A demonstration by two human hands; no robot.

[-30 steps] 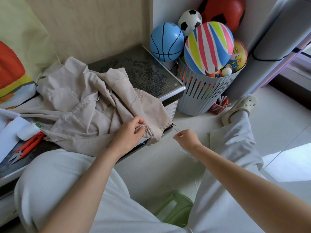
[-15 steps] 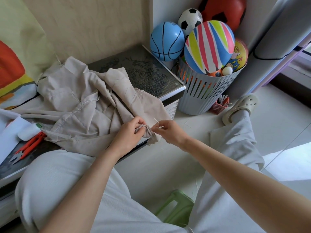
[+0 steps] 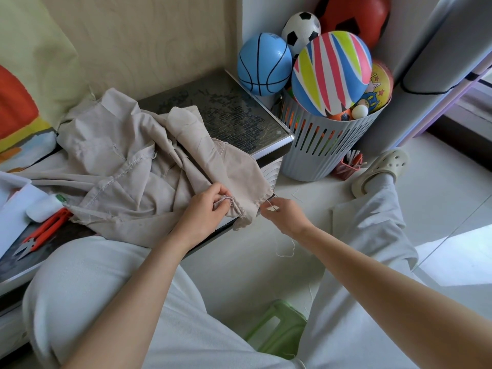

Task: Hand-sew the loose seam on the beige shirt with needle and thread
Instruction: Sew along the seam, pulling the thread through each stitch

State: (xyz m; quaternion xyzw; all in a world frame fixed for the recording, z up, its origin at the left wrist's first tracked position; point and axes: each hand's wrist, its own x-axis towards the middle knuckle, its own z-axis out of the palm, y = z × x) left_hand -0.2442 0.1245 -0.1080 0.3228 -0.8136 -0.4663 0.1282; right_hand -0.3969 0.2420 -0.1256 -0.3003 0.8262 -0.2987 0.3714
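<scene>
The beige shirt lies crumpled on a low dark-topped table. My left hand pinches the frayed seam edge near the table's front corner. Just right of the cloth, my right hand pinches a thin needle at the shirt's lower right edge. A pale thread hangs in a loop below that hand.
Orange thread snips and a white spool lie at the table's left. A grey slotted basket full of balls stands right of the table. A green stool sits under me, between my legs on the pale floor.
My right hand moved from out to the right back in toward the shirt's edge, and slack thread now hangs below it. My left hand kept its pinch on the seam.
</scene>
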